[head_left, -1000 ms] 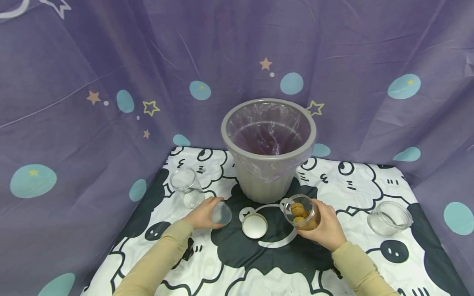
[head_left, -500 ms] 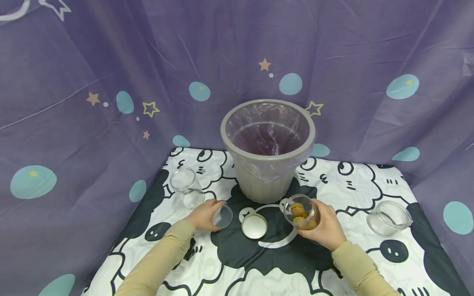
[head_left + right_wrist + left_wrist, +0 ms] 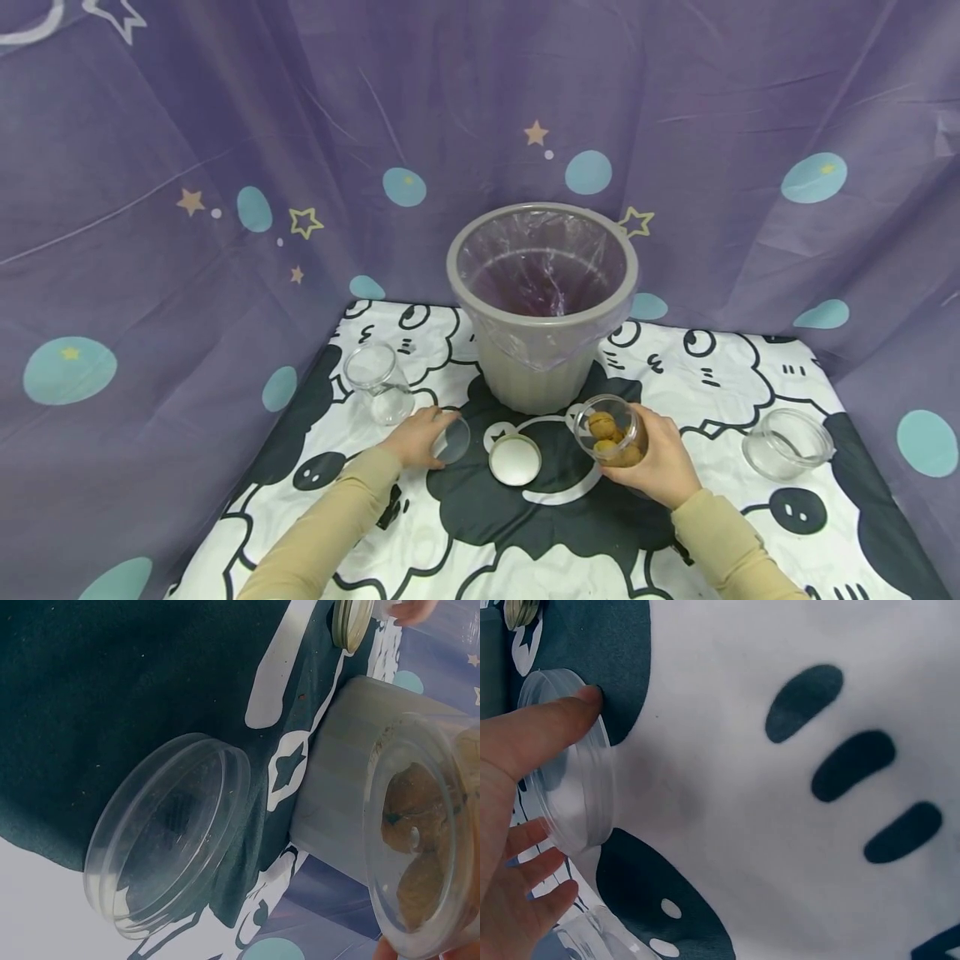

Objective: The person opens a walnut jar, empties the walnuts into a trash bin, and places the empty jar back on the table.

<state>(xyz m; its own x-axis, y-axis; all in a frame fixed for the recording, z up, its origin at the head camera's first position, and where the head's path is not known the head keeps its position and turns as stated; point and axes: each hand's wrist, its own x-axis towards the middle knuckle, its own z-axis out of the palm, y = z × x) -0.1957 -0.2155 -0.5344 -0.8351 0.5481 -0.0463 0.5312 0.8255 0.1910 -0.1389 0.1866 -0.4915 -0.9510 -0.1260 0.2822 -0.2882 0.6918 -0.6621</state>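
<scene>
My left hand (image 3: pixel 417 440) holds a clear round plastic lid (image 3: pixel 453 442) by its edge, thumb on one side and fingers on the other, as the left wrist view shows. My right hand (image 3: pixel 660 462) grips a clear jar (image 3: pixel 382 900) that contains several walnuts (image 3: pixel 602 425); its mouth leans toward the bin. Below this jar, in the right wrist view, another clear lid (image 3: pixel 169 832) lies on the dark print. Between the hands a gold-rimmed lid (image 3: pixel 515 460) rests with its white side up.
A grey bin (image 3: pixel 536 362) with a clear plastic liner stands at the back centre. One glass jar (image 3: pixel 378 383) is at the left and a wider glass jar (image 3: pixel 789 446) at the right. Purple curtains (image 3: pixel 225 100) enclose the cartoon-print cloth (image 3: pixel 555 575).
My left hand has shifted slightly and turned the clear lid a little. My right hand and the jar of walnuts have stayed in place.
</scene>
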